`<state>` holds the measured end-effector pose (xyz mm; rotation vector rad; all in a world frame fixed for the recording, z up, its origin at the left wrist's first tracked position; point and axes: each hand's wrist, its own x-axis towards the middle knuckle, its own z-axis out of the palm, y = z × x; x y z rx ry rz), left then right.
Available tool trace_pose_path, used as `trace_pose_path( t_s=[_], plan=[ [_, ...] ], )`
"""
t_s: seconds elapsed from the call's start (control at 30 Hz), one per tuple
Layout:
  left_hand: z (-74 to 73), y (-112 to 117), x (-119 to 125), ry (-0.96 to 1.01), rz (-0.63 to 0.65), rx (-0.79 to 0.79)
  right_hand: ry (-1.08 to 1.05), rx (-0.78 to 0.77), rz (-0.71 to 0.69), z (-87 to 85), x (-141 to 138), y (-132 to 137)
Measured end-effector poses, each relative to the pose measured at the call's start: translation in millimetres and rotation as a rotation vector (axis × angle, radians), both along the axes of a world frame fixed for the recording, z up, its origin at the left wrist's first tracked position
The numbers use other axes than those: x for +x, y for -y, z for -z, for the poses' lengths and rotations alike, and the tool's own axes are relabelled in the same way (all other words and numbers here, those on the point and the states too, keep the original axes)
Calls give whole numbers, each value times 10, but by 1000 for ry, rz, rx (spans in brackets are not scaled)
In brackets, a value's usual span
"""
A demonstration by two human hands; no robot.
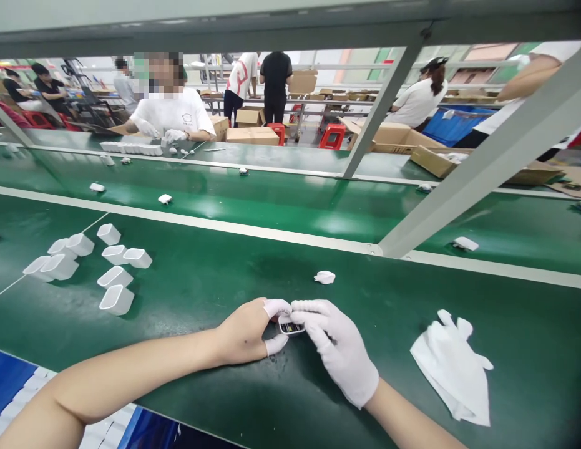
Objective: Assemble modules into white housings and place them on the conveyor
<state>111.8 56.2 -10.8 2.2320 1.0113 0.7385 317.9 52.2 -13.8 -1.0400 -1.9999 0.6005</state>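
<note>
Between my hands is a small white plastic housing (294, 332) with a dark circuit board showing in its open side. My left hand (246, 333), with white covers on the fingertips, grips the housing between thumb and fingers from the left. A white glove covers my right hand (339, 349), whose fingers close on the housing's upper and right edge. Just beyond them on the green bench lies a small white piece (324, 277). To the left stand several empty white housings (117, 300).
An empty white glove (454, 368) lies at the right. Behind a pale rail runs a green conveyor belt (210, 196) carrying small white parts (165, 199). A slanted metal post (477, 156) rises at the right. Across the belt sits a co-worker (173, 112) in white gloves.
</note>
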Motion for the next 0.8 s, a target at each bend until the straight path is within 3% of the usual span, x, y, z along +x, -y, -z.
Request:
trace_pose_path(
  t_s=[0.17, 0.33, 0.43, 0.53, 0.67, 0.8],
  plan=[
    [3, -23, -14, 30, -12, -17, 70, -203, 13, -11, -57, -54],
    [3, -20, -11, 78, -78, -103, -161, -455, 24, -95, -8, -84],
    [14, -20, -13, 77, -90, -115, -252, -483, 31, -117, 19, -64],
    [15, -27, -19, 65, -76, -84, -161, -474, -21, -91, -17, -33],
    [1, -31, -22, 34, -58, -46, -67, -384, 33, -68, -99, -23],
    [5, -27, -10, 48, -63, -46, -149, -492, 7, -146, -93, -60]
  ],
)
